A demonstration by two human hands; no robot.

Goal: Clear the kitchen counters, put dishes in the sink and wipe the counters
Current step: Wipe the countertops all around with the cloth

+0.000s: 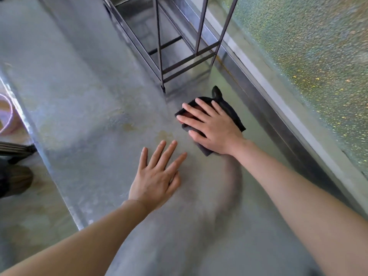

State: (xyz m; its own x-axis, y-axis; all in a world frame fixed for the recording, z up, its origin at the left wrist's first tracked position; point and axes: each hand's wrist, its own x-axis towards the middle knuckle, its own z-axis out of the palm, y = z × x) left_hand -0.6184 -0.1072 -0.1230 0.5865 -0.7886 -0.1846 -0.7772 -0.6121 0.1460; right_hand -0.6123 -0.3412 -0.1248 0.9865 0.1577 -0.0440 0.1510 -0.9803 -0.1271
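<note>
A steel counter fills the view, stained and dull in the middle. A dark cloth lies flat on it near the back right. My right hand presses flat on the cloth, fingers spread, pinning it to the surface. My left hand rests flat on the bare counter just in front and to the left of the cloth, fingers apart, holding nothing. Both forearms reach in from the bottom edge.
A dark metal rack stands on the counter just beyond the cloth, one foot close to my right fingertips. A frosted window and its steel ledge run along the right. The counter's front edge drops off at the left, with a pink tub below.
</note>
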